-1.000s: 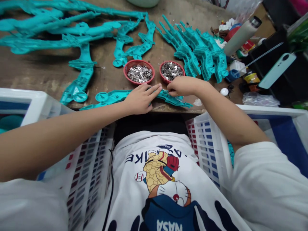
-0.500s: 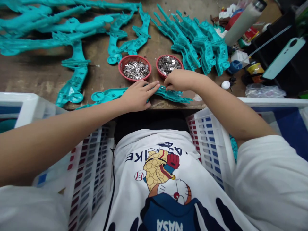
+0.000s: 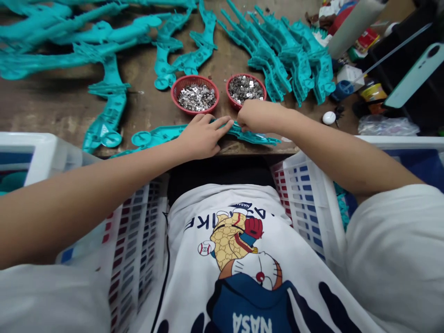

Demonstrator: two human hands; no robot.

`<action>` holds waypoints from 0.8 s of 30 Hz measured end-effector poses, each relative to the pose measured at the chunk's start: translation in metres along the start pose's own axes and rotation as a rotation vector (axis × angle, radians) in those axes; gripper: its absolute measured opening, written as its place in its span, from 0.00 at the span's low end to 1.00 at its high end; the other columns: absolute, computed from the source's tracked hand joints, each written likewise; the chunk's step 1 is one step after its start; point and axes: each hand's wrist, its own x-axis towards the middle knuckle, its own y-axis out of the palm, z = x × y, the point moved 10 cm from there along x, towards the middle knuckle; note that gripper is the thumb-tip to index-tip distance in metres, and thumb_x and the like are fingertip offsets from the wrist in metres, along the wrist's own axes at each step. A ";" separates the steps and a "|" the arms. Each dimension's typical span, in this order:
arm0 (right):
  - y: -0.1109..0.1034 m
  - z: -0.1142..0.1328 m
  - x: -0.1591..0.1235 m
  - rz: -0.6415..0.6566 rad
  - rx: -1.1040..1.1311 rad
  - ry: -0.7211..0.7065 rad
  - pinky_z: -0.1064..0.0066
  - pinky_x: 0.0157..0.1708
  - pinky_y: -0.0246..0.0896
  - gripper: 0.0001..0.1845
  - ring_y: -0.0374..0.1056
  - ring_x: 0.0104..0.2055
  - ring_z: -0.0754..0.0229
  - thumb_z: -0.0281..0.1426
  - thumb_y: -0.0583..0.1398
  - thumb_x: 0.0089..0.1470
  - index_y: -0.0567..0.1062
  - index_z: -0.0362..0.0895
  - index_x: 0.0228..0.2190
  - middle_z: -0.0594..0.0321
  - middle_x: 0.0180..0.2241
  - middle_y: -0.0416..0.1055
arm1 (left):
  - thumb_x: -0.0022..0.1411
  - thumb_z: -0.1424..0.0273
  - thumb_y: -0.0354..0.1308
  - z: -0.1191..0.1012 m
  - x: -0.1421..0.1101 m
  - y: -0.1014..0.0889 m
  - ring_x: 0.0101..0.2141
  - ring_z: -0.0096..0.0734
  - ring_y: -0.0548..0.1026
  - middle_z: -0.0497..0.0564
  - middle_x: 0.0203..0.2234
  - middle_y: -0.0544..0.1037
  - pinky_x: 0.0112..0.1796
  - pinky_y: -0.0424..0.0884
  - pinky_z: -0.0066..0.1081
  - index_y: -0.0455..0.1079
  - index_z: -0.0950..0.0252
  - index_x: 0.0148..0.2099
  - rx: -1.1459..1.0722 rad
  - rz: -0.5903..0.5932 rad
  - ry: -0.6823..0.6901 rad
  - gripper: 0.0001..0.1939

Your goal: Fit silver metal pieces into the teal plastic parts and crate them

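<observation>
A long teal moulded plastic part (image 3: 156,135) lies along the near table edge, and my left hand (image 3: 203,136) rests on it with fingers spread. My right hand (image 3: 255,115) is pinched closed at the same part, a little to the right. Its fingertips are hidden, so I cannot tell if a small piece lies between them. Just beyond my hands stand two small red baskets (image 3: 172,91) (image 3: 228,88), both filled with silvery metal flakes. The right basket is closest to my right hand, and its contents look darker.
Several teal plastic parts (image 3: 277,60) lie heaped across the wooden table (image 3: 45,95). White crates (image 3: 34,152) (image 3: 305,194) stand beside my lap. To the right are a steel-capped bottle (image 3: 354,25), a small white round object (image 3: 329,118) and a plastic bag (image 3: 386,126).
The view has tilted, shifting the table slightly up in frame. My right hand has stayed pinched at the teal part while my left fingers have shifted slightly along it.
</observation>
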 end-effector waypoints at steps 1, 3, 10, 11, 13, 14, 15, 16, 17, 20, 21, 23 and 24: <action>-0.002 0.001 -0.001 0.026 -0.028 0.003 0.51 0.54 0.77 0.15 0.83 0.49 0.39 0.44 0.77 0.72 0.92 0.44 0.43 0.49 0.37 0.86 | 0.72 0.67 0.62 0.001 0.000 0.001 0.72 0.76 0.72 0.65 0.87 0.65 0.73 0.68 0.68 0.55 0.67 0.94 0.002 -0.004 0.004 0.52; -0.007 0.000 -0.004 0.083 -0.063 0.019 0.52 0.55 0.76 0.10 0.83 0.49 0.40 0.39 0.78 0.69 0.92 0.45 0.42 0.51 0.37 0.86 | 0.72 0.67 0.62 0.001 0.000 0.002 0.72 0.74 0.73 0.66 0.86 0.66 0.73 0.68 0.67 0.53 0.67 0.94 0.004 -0.015 0.010 0.54; -0.061 -0.024 -0.029 0.068 -0.005 0.162 0.52 0.53 0.76 0.08 0.84 0.49 0.40 0.36 0.74 0.67 0.93 0.48 0.45 0.55 0.42 0.89 | 0.75 0.66 0.61 -0.001 -0.001 0.000 0.74 0.68 0.71 0.61 0.89 0.63 0.77 0.64 0.60 0.53 0.61 0.95 0.038 0.027 -0.008 0.51; -0.073 -0.024 -0.032 0.003 0.030 0.178 0.51 0.53 0.77 0.11 0.84 0.49 0.39 0.37 0.72 0.70 0.92 0.47 0.50 0.53 0.44 0.89 | 0.75 0.66 0.61 -0.001 -0.001 0.000 0.74 0.68 0.71 0.59 0.89 0.62 0.77 0.63 0.59 0.54 0.59 0.95 0.041 0.035 -0.014 0.51; -0.090 -0.019 -0.037 -0.124 0.123 0.199 0.50 0.53 0.78 0.18 0.85 0.51 0.39 0.39 0.69 0.75 0.89 0.47 0.59 0.51 0.48 0.89 | 0.74 0.66 0.61 -0.001 0.000 0.000 0.74 0.68 0.71 0.59 0.89 0.62 0.77 0.63 0.59 0.53 0.58 0.95 0.040 0.044 -0.023 0.52; -0.094 -0.016 -0.037 -0.167 0.169 0.203 0.49 0.53 0.79 0.20 0.85 0.51 0.39 0.41 0.69 0.76 0.88 0.47 0.62 0.51 0.50 0.89 | 0.74 0.66 0.61 -0.001 0.000 0.001 0.73 0.68 0.72 0.59 0.89 0.62 0.77 0.63 0.59 0.52 0.57 0.95 0.037 0.045 -0.024 0.52; -0.095 -0.012 -0.037 -0.191 0.207 0.203 0.49 0.53 0.80 0.21 0.85 0.51 0.38 0.42 0.68 0.77 0.87 0.47 0.63 0.50 0.50 0.89 | 0.74 0.66 0.61 -0.001 0.000 0.001 0.73 0.68 0.72 0.59 0.89 0.62 0.77 0.63 0.59 0.51 0.57 0.95 0.034 0.043 -0.024 0.53; -0.093 -0.008 -0.035 -0.200 0.234 0.202 0.49 0.52 0.81 0.22 0.85 0.52 0.38 0.44 0.68 0.78 0.86 0.47 0.64 0.50 0.50 0.89 | 0.74 0.66 0.61 -0.001 0.000 0.001 0.73 0.68 0.72 0.60 0.89 0.63 0.77 0.63 0.59 0.51 0.58 0.95 0.030 0.039 -0.023 0.53; -0.090 -0.004 -0.033 -0.197 0.251 0.200 0.49 0.51 0.82 0.23 0.85 0.52 0.38 0.45 0.69 0.78 0.85 0.47 0.64 0.50 0.50 0.89 | 0.74 0.65 0.62 0.000 0.000 0.002 0.73 0.68 0.72 0.60 0.89 0.63 0.76 0.63 0.59 0.51 0.58 0.95 0.026 0.034 -0.023 0.53; -0.076 0.001 -0.027 -0.160 0.274 0.194 0.49 0.51 0.83 0.23 0.85 0.53 0.38 0.47 0.69 0.78 0.85 0.47 0.63 0.52 0.48 0.89 | 0.73 0.64 0.63 0.001 0.000 0.002 0.73 0.69 0.72 0.60 0.88 0.64 0.76 0.63 0.60 0.49 0.57 0.96 0.013 0.026 -0.020 0.55; -0.072 0.002 -0.025 -0.150 0.286 0.189 0.49 0.52 0.83 0.21 0.85 0.53 0.38 0.46 0.70 0.77 0.86 0.47 0.62 0.52 0.48 0.89 | 0.73 0.65 0.63 0.001 0.000 0.003 0.74 0.69 0.72 0.60 0.88 0.65 0.77 0.63 0.61 0.49 0.57 0.96 0.009 0.027 -0.020 0.55; -0.067 0.003 -0.024 -0.138 0.320 0.171 0.48 0.54 0.82 0.18 0.84 0.54 0.38 0.42 0.70 0.75 0.87 0.49 0.60 0.53 0.49 0.90 | 0.73 0.66 0.63 0.001 -0.001 0.002 0.75 0.69 0.71 0.60 0.88 0.65 0.77 0.62 0.61 0.50 0.57 0.96 -0.002 0.026 -0.021 0.55; -0.066 0.003 -0.023 -0.133 0.334 0.161 0.47 0.55 0.82 0.17 0.84 0.54 0.38 0.40 0.71 0.74 0.88 0.49 0.59 0.53 0.49 0.90 | 0.72 0.66 0.63 0.001 -0.001 0.002 0.75 0.69 0.71 0.60 0.87 0.65 0.77 0.62 0.61 0.50 0.58 0.95 -0.008 0.022 -0.021 0.55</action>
